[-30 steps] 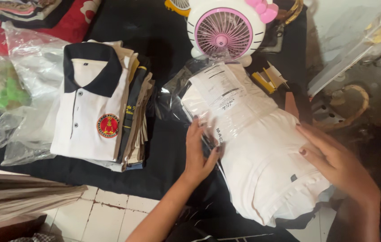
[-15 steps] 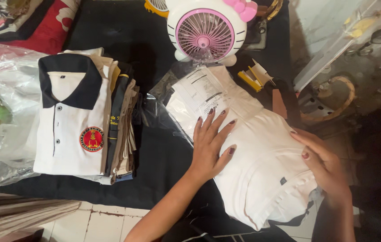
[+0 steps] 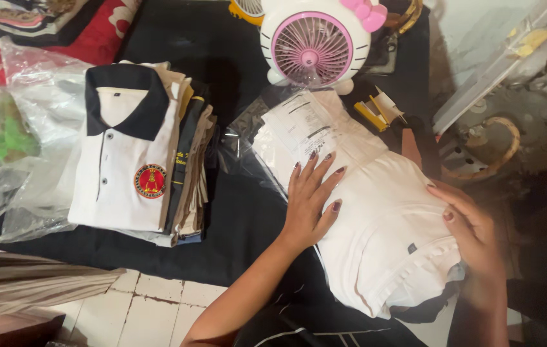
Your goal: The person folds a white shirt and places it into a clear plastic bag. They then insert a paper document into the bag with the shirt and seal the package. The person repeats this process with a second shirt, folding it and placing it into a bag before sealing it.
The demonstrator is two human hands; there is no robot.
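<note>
Your left hand (image 3: 310, 202) lies flat, fingers spread, on the folded white shirt (image 3: 382, 231); your right hand (image 3: 469, 225) rests open on its right edge, near the pink fan (image 3: 315, 42).

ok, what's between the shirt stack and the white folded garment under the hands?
Head view: only bare black cloth separates the shirt stack from the white folded garment, apart from the edge of a clear plastic bag near the top.
</note>
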